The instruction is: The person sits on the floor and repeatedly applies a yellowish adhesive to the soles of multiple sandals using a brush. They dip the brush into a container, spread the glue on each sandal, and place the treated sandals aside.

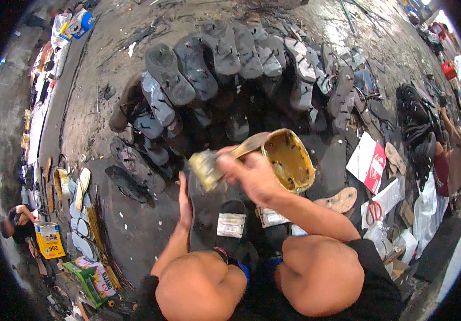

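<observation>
My right hand (252,176) is closed around the handle of a wide brush (207,169), whose bristles are coated in yellowish paste. Just right of that hand, an open tub (289,160) has amber glue-like paste and dark specks smeared inside. My left hand (185,203) is held on edge, its fingers stretched along the left side of a dark sole (204,206). The brush hovers over the sole's far end; whether they touch is unclear. Closer to my knees lies a dark slide sandal (231,235) with a pale label patch on its strap.
Grey sandals (219,48) stand in an arc beyond my hands. At the right are a red-and-white card (368,163), tan insoles (340,199) and red-handled scissors (374,212). A green box (90,281) and a yellow box (49,241) sit at the left. Another person (19,219) is beyond them.
</observation>
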Action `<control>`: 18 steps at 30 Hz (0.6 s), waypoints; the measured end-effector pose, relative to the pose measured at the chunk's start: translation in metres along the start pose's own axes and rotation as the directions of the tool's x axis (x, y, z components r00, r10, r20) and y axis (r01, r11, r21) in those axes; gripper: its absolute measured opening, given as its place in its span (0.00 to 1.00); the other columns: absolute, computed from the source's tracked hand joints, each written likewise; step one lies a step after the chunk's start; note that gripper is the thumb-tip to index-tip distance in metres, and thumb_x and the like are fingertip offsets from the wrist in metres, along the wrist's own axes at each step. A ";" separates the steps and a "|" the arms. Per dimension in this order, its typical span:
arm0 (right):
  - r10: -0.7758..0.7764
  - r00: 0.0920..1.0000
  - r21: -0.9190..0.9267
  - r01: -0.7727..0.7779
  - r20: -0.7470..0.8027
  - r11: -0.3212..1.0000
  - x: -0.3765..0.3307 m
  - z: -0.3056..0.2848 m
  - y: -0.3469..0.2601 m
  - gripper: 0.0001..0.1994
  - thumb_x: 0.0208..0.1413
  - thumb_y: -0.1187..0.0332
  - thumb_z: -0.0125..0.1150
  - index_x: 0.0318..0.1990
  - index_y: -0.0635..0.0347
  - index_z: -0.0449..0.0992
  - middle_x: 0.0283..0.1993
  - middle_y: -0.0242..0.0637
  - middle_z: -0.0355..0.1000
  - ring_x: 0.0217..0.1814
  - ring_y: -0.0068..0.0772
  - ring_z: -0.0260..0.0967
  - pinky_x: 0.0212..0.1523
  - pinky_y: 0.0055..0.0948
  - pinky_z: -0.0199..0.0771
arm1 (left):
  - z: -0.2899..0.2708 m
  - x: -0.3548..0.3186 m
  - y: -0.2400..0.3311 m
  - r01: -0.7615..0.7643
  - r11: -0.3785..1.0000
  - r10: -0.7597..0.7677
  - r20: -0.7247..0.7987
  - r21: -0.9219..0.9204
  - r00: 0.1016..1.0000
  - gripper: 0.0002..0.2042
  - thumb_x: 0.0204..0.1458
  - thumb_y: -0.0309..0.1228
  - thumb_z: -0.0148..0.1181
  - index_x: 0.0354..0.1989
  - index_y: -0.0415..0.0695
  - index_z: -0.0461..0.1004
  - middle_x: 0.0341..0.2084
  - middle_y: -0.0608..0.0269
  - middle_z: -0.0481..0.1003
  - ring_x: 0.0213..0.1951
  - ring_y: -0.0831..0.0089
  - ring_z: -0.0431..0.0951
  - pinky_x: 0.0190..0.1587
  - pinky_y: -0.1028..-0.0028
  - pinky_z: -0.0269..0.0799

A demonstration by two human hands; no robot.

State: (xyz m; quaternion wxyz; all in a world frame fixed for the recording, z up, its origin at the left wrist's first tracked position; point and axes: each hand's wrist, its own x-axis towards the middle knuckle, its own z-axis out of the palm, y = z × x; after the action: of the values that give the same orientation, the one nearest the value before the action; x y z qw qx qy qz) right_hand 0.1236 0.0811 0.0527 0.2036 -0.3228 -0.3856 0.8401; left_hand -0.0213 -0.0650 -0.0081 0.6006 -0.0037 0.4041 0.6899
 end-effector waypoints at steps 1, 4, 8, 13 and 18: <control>-0.052 0.991 0.073 0.061 -0.122 0.995 0.009 -0.010 -0.014 0.17 0.63 0.59 0.64 0.52 0.63 0.77 0.42 0.31 0.77 0.42 0.21 0.71 0.40 0.25 0.70 | 0.021 -0.023 -0.005 0.032 0.995 -0.045 -0.136 -0.096 0.990 0.39 0.64 0.64 0.35 0.65 0.39 0.65 0.55 0.49 0.74 0.51 0.58 0.80 0.52 0.58 0.79; 0.031 0.994 0.214 -0.007 -0.107 0.977 0.018 -0.026 -0.018 0.17 0.62 0.59 0.65 0.50 0.63 0.77 0.41 0.30 0.78 0.37 0.17 0.69 0.34 0.21 0.65 | -0.051 -0.061 -0.019 0.384 0.798 -0.199 0.398 -0.464 0.896 0.40 0.64 0.65 0.34 0.70 0.41 0.59 0.63 0.49 0.69 0.57 0.54 0.76 0.60 0.57 0.73; -0.033 0.986 -0.017 0.031 -0.164 0.999 0.011 -0.005 -0.017 0.13 0.63 0.63 0.64 0.48 0.64 0.77 0.40 0.32 0.77 0.39 0.18 0.70 0.39 0.22 0.69 | 0.029 -0.040 0.011 0.102 0.988 -0.109 -0.056 -0.115 0.992 0.37 0.64 0.63 0.37 0.66 0.42 0.64 0.55 0.53 0.75 0.53 0.61 0.77 0.57 0.63 0.75; -0.566 0.795 -0.608 0.564 0.217 0.559 0.001 0.020 0.007 0.13 0.57 0.67 0.69 0.45 0.65 0.77 0.38 0.42 0.78 0.36 0.32 0.77 0.39 0.32 0.76 | 0.060 0.020 0.041 -0.223 0.962 0.204 -0.126 -0.160 0.971 0.28 0.61 0.61 0.52 0.48 0.45 0.74 0.35 0.65 0.77 0.33 0.73 0.78 0.38 0.73 0.76; -0.558 0.823 -0.702 0.460 0.107 0.544 0.012 0.008 -0.001 0.11 0.57 0.66 0.67 0.41 0.65 0.77 0.35 0.43 0.79 0.35 0.34 0.79 0.37 0.31 0.77 | 0.078 0.024 0.039 -0.322 0.941 0.298 -0.193 -0.106 0.935 0.28 0.57 0.60 0.58 0.48 0.46 0.74 0.35 0.64 0.78 0.34 0.73 0.78 0.38 0.72 0.77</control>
State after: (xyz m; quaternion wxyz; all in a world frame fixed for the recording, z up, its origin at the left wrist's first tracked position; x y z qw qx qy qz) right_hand 0.1090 0.0849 0.0529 0.3251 -0.3022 -0.7368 0.5100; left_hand -0.0229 0.0006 0.0545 0.4447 -0.0409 0.4027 0.7990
